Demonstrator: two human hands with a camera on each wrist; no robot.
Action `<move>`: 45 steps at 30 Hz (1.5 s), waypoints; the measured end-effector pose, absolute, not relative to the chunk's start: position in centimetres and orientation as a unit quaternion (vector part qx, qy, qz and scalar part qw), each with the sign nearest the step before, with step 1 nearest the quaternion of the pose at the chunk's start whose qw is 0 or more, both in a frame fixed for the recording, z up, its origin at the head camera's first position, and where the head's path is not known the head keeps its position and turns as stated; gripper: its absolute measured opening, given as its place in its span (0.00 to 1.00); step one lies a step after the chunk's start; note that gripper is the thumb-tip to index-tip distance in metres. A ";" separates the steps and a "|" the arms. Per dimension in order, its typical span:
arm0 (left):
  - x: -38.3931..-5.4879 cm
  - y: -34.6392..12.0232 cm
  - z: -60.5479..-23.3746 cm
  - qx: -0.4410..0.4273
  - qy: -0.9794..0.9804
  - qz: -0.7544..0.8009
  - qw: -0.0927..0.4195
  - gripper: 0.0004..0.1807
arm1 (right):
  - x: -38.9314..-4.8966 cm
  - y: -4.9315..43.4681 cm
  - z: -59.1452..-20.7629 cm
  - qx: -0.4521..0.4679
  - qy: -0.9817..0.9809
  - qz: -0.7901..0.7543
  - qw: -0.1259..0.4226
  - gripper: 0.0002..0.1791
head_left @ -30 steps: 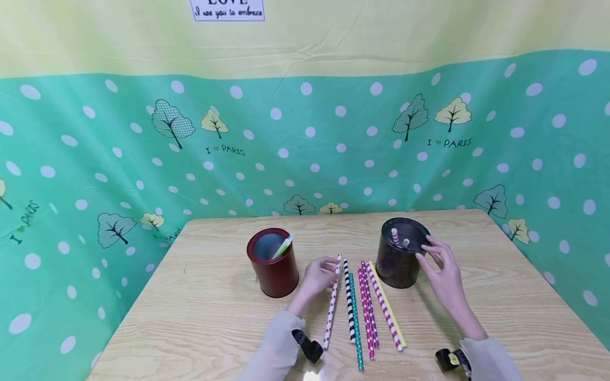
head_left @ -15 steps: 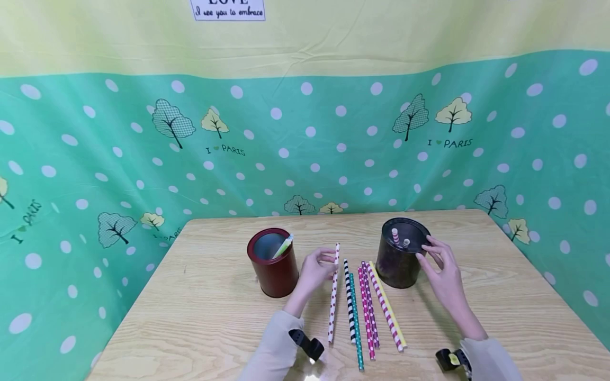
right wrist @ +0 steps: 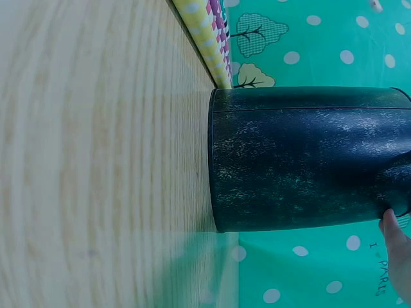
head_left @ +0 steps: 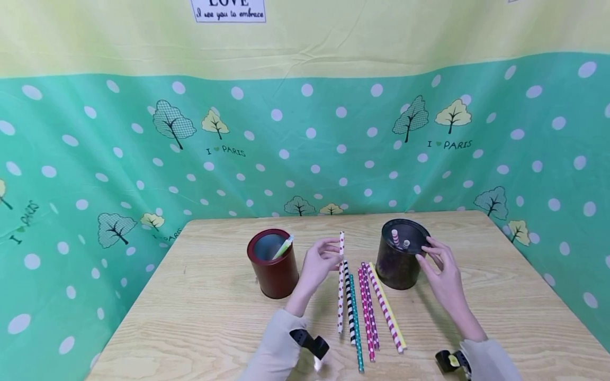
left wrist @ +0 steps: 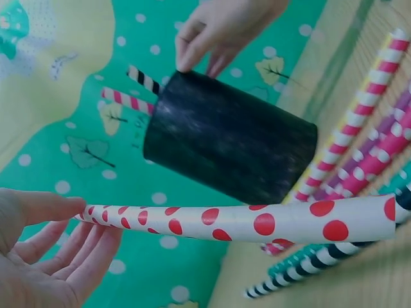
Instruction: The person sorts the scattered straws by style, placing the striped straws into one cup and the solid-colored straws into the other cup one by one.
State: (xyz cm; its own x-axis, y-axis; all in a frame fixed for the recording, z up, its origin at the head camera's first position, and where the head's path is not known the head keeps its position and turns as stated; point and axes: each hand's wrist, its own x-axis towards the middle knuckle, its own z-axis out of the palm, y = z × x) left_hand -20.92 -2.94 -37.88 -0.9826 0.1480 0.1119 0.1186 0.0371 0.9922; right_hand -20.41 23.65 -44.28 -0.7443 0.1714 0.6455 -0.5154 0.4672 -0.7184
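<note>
My left hand (head_left: 320,262) pinches a white paper straw with red dots (left wrist: 263,223) near its upper end. In the head view the straw slants upright, overlapping the row of straws on the table. My right hand (head_left: 444,272) holds the rim of a black can (head_left: 397,271) with thumb and fingers. Inside that can stand a pink-and-white striped straw (left wrist: 125,101) and a black-and-white striped straw (left wrist: 142,80). Close to my left hand, on the table, lies another black-and-white striped straw (head_left: 350,312).
Beside it lie a teal dotted straw (head_left: 357,333), a pink dotted one (head_left: 367,323), a purple dotted one, a purple-and-white striped one (head_left: 384,307) and a yellow one (head_left: 401,333). A dark red can (head_left: 276,275) with a green-and-white item stands left on the wooden table (head_left: 214,317).
My left hand has raised the red-dotted straw off the table and moved it up and a little to the right. My right hand stays at the black can's rim.
</note>
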 end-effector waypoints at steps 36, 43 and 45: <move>-20.0 -0.8 -31.3 0.175 0.689 0.699 -0.084 0.17 | -20.4 23.6 -44.3 0.112 -0.783 0.508 0.342 0.11; -20.9 -0.3 -31.8 0.183 0.671 0.709 -0.113 0.16 | -20.4 23.6 -44.4 0.109 -0.786 0.504 0.341 0.11; -21.1 -0.1 -31.9 0.181 0.661 0.718 -0.120 0.16 | -20.4 23.6 -44.4 0.110 -0.786 0.503 0.342 0.11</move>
